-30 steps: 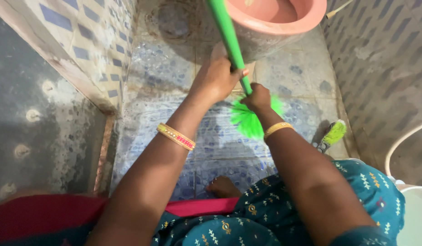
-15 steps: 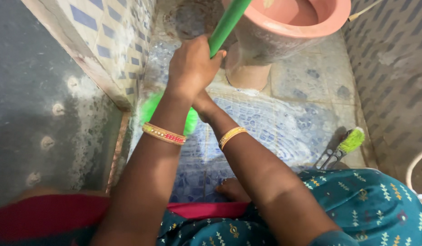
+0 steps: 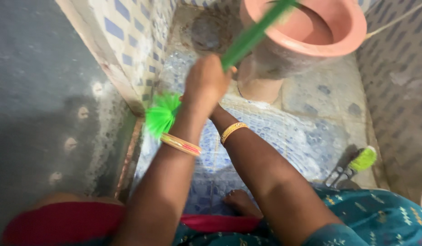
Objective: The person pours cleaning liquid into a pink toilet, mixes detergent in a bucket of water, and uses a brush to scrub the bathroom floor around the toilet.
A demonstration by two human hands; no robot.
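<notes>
Here I am gripping the green broom handle [image 3: 252,38] with my left hand [image 3: 206,82], its bristles [image 3: 162,114] touching the wet tiled floor [image 3: 306,136] by the wall. My right hand [image 3: 214,110] is lying hidden beneath, so I cannot tell its grip.

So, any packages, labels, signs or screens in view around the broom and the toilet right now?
None that show: no package, label, sign or screen.
Green broom: both hands on its handle, left hand uppermost, bristles near the left wall.
Pink toilet bowl: top right, round.
Small green brush: on the tiled floor, right.
</notes>
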